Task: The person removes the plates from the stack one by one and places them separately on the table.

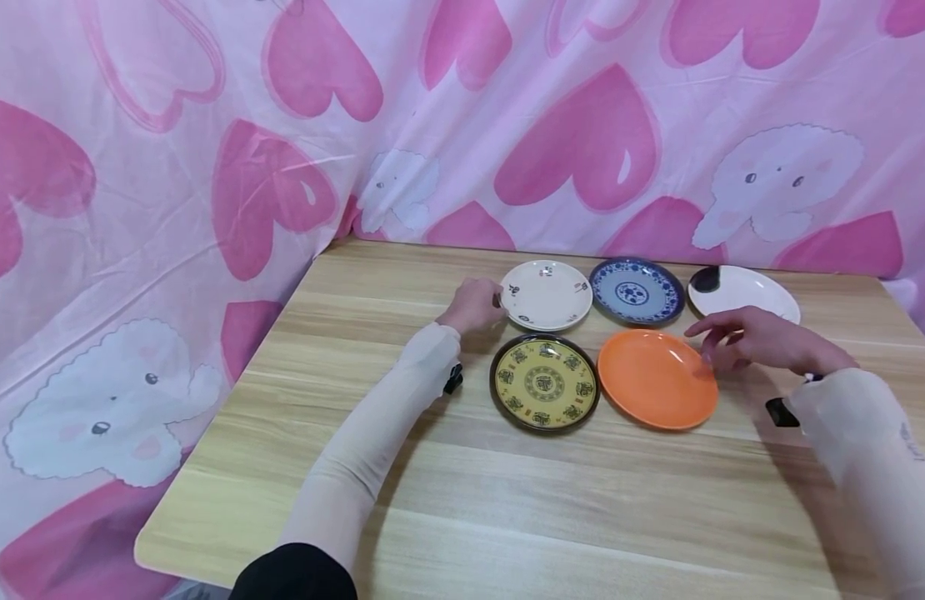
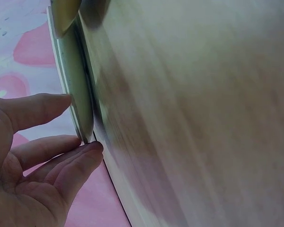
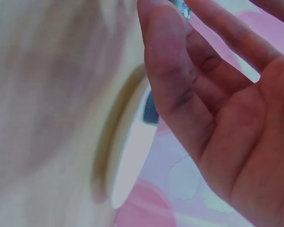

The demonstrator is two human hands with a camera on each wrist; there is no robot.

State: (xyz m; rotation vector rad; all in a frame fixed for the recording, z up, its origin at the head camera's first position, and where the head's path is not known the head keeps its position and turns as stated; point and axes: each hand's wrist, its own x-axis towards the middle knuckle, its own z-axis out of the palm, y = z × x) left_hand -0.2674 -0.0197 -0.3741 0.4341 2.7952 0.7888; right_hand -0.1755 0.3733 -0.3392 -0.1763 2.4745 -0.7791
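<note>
My left hand (image 1: 473, 307) is at the left rim of a white plate (image 1: 547, 293) with small dark and red motifs. In the left wrist view, the fingers (image 2: 52, 161) bend in at the plate's edge (image 2: 75, 90), the thumb a little apart along the same rim. My right hand (image 1: 755, 340) hovers with bent, spread fingers beside the right rim of a plain orange plate (image 1: 657, 379), holding nothing. Just beyond it lies a white plate with a black patch (image 1: 755, 293), seen edge-on in the right wrist view.
A blue-and-white plate (image 1: 637, 291) sits between the two white plates in the back row. In front, a yellow plate (image 1: 545, 383) with a dark rim lies left of the orange one. The wooden table (image 1: 507, 500) meets a pink heart-patterned curtain (image 1: 582, 142) behind and at left.
</note>
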